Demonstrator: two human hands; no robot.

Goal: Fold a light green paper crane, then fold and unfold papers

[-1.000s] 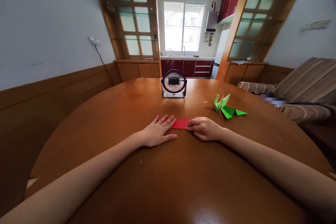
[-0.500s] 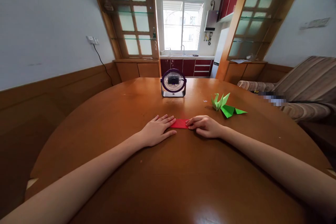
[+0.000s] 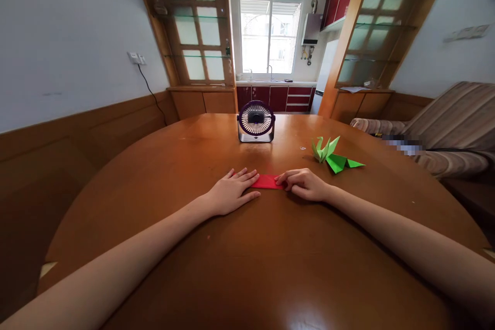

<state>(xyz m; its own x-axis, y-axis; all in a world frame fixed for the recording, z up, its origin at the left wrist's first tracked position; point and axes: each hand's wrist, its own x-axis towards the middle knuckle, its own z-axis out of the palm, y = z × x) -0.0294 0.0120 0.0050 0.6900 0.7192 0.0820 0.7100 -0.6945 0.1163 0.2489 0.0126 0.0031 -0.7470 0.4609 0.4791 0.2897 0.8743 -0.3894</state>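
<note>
Fingers (image 3: pixel 247 176) of the left hand (image 3: pixel 231 193) lie flat and spread on one end of the red paper (image 3: pixel 265 181).
Its long side runs left to right on the surface (image 3: pixel 247 268), far from every edge. The right hand (image 3: pixel 305 184), fingers curled, presses the other end.
</note>
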